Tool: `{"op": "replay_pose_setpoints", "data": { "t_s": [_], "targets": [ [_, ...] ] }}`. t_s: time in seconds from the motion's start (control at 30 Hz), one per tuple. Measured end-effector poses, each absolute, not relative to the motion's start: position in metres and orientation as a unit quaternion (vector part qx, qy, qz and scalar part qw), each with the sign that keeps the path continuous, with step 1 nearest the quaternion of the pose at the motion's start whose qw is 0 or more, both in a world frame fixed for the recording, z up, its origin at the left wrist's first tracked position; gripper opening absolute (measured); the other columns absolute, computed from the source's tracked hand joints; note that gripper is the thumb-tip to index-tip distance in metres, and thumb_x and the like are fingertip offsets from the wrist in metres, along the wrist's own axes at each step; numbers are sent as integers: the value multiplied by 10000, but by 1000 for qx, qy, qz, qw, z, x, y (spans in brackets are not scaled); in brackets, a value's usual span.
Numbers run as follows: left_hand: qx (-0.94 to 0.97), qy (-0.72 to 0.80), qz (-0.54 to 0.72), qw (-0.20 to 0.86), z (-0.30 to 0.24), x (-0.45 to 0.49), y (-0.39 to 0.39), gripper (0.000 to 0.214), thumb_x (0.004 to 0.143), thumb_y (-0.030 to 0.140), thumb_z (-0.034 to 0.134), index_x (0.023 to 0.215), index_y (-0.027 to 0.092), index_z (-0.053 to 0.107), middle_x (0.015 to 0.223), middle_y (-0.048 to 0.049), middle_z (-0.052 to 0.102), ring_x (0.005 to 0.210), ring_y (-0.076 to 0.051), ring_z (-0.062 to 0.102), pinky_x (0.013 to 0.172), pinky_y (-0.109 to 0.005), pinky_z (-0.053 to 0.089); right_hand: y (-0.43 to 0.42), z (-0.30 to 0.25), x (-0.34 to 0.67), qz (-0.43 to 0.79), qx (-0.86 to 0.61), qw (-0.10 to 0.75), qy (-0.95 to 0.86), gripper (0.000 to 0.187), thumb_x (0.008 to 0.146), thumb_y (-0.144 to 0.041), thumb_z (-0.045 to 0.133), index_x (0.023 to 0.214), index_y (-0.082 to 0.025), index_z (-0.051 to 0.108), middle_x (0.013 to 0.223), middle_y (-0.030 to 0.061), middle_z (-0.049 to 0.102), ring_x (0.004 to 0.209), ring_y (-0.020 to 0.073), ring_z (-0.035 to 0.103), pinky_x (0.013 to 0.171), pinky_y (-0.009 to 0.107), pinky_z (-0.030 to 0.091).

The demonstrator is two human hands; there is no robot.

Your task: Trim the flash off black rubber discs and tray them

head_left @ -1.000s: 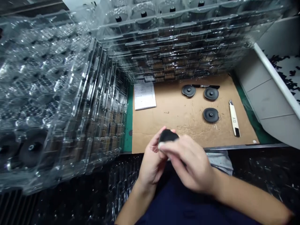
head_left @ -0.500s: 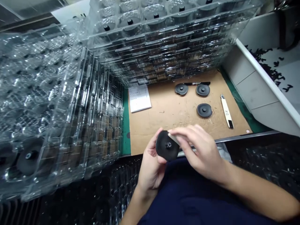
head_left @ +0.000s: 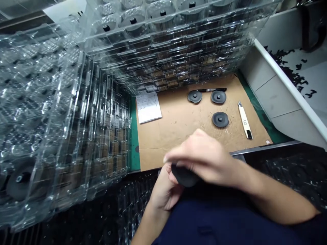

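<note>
Toward six o'clock, just off the near edge of a cardboard sheet (head_left: 178, 136), a black disc (head_left: 184, 177) sits held between the cupped left hand (head_left: 165, 190) below and the curled right hand (head_left: 204, 156) above it.

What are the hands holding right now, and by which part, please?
The left hand and right hand hold a black disc by its edge; the exact finger placement is hidden.

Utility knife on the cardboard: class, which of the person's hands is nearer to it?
Right. The right hand is nearer, down and left of the utility knife, not touching it. The left hand lies farther off, under the black disc.
</note>
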State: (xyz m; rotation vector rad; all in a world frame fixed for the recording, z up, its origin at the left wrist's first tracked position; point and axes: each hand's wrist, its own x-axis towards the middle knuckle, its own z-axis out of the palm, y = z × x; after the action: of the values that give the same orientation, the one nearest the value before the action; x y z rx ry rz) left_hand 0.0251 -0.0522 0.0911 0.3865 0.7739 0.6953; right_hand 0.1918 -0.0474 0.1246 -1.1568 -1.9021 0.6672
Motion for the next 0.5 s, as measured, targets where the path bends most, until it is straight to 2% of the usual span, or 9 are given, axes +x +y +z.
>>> {"op": "replay_pose_setpoints", "data": {
  "t_s": [0.1, 0.17, 0.3, 0.4, 0.5],
  "targets": [
    [143, 305, 283, 898, 98, 24, -49, 530, 622, 365, 801, 1116, 260, 639, 1082, -42, 683, 922, -260, 674, 832, -360, 549, -47, 93, 213, 324, -602, 412, -602, 223, 926, -251, 471, 1102, -237, 607, 1089, 3, 663, 945, 137, 605, 784, 275, 449],
    [117, 269, 266, 918, 100, 22, -48, 578, 624, 391, 794, 1158, 264, 612, 1142, -60, 662, 992, -277, 657, 835, -339, 547, -56, 63, 218, 360, -648, 373, -558, 242, 922, -254, 455, 1108, -231, 607, 1122, 22, 652, 1001, 164, 602, 789, 288, 473],
    [94, 267, 266, 922, 98, 21, -47, 599, 625, 407, 783, 1177, 266, 597, 1116, -56, 672, 971, -279, 668, 814, -332, 554, -83, 18, 211, 411, -631, 314, -578, 195, 859, -203, 516, 988, -206, 663, 966, 32, 703, 886, 194, 651, 767, 320, 501],
    [87, 265, 257, 925, 96, 22, -48, 606, 631, 406, 777, 1189, 262, 589, 1133, -59, 667, 974, -278, 666, 835, -341, 546, -88, 30, 211, 406, -644, 321, -563, 203, 869, -197, 499, 1014, -204, 642, 982, 32, 696, 887, 189, 647, 754, 309, 499],
    [89, 262, 252, 928, 97, 25, -50, 624, 624, 425, 781, 1189, 239, 592, 1144, -69, 662, 1002, -286, 653, 846, -340, 539, -78, 77, 215, 339, -664, 377, -550, 242, 913, -225, 461, 1124, -225, 580, 1091, 34, 652, 924, 169, 616, 753, 291, 468]
  ]
}}
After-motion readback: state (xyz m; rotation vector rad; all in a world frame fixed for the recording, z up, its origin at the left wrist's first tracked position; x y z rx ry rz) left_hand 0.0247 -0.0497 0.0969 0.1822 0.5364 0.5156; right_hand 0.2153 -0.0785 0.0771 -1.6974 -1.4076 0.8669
